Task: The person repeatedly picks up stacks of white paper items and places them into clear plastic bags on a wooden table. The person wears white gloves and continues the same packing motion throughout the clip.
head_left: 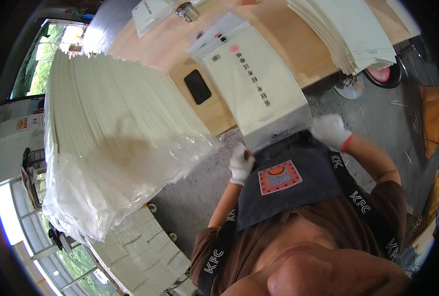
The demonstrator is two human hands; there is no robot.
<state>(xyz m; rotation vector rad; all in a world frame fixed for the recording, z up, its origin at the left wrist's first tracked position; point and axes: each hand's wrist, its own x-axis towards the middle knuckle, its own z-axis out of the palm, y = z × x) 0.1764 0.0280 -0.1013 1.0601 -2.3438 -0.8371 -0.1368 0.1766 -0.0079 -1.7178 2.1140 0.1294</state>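
Gripping flat white paper bag (259, 89), cloth-gloved hands (241, 165)

White knitted cloth gloves are covering the left hand (241, 165) and right hand (331, 130). The flat bag (256, 84) at the bench's near edge is looking like matt white paper. The bench (172, 47) is showing smooth, pale wood. The big stack (106, 128) is sitting in glossy, crinkled clear plastic wrap.

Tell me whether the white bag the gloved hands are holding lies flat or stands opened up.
Flat. The white bag lies flat on the wooden table; left hand and right hand grip its near edge.
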